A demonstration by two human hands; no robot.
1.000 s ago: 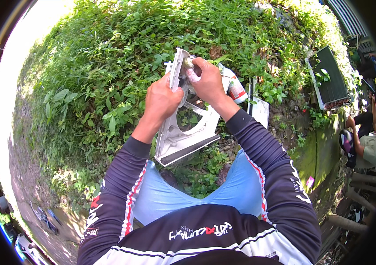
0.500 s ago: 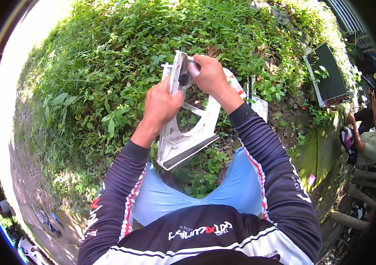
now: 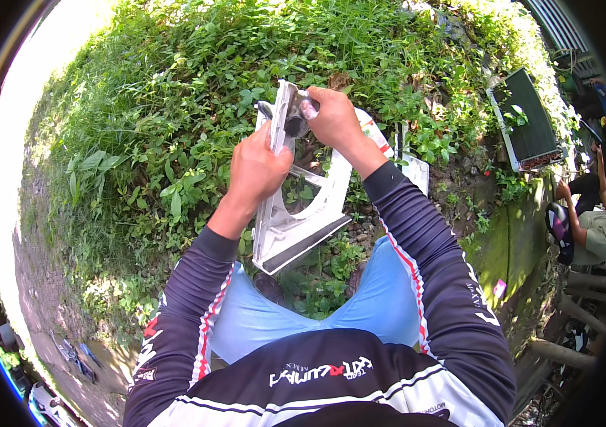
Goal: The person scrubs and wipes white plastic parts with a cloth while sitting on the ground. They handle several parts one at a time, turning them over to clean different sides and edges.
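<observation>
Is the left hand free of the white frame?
No, the left hand is closed around the left edge of the white frame.

Outdoor ground in strong daylight, curved by a fisheye lens. Leafy green weeds (image 3: 168, 92) cover the upper middle of the frame. White glare (image 3: 14, 153) washes out the left side, beside bare grey-brown earth (image 3: 39, 285). At right lies a mossy, shaded slab (image 3: 495, 245); ridged metal sheeting (image 3: 557, 27) shows upper right, pale logs (image 3: 563, 354) lower right.
</observation>
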